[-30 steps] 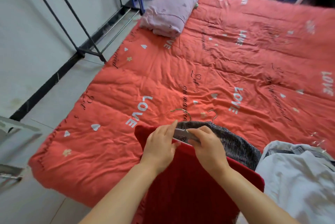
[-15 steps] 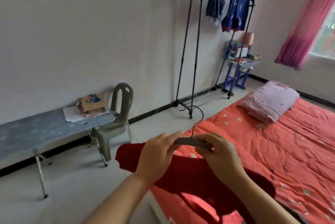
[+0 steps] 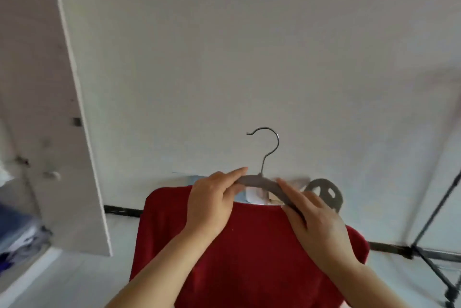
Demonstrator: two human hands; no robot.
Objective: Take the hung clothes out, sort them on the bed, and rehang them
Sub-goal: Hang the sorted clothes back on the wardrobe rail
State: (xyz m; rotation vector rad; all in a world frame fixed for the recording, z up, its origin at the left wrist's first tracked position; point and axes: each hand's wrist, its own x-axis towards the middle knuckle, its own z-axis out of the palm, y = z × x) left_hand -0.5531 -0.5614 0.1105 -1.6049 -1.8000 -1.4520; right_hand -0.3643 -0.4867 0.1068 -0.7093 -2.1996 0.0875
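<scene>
- The view has turned away from the bed, which is not seen any more; a white door panel (image 3: 62,108) now stands at the left.
- The left hand (image 3: 212,203) still pinches the left arm of the grey plastic hanger (image 3: 262,183), with the index finger stretched along it.
- The dark red top (image 3: 249,258) has been lifted from the bed and hangs on this hanger, in the air between both hands.
- The right hand (image 3: 316,228) grips the hanger's right arm, fingers laid over it.
- The black metal clothes rack (image 3: 429,233) shows only at the right edge, so I judge the rehanging has begun but the hook is not yet on the rail.
</scene>
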